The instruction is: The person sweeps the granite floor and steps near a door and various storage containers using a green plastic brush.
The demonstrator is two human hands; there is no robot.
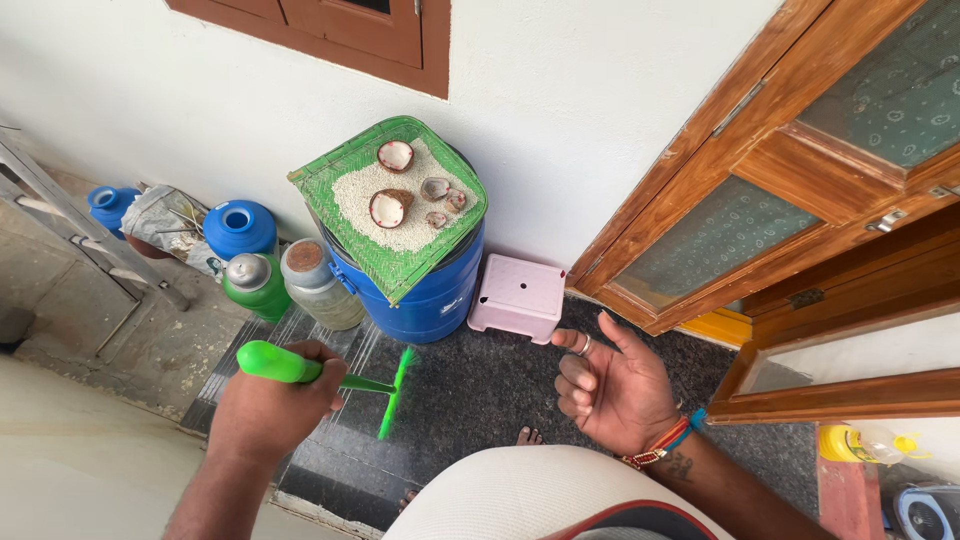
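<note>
My left hand (272,405) is closed around the bright green handle of a long-handled floor wiper (330,378), whose green head rests on the dark stone floor (490,385) in front of a blue drum. My right hand (615,385) is held out palm up, fingers loosely curled, with nothing in it. It wears a ring and coloured thread bracelets. My toes show at the bottom edge, near the wiper head.
The blue drum (430,295) holds a green woven tray (395,205) of white grain and coconut halves. A pink stool (518,295) stands to its right. Blue and green pots (240,228) and a jar (318,285) stand left. An open wooden door (790,170) is at right.
</note>
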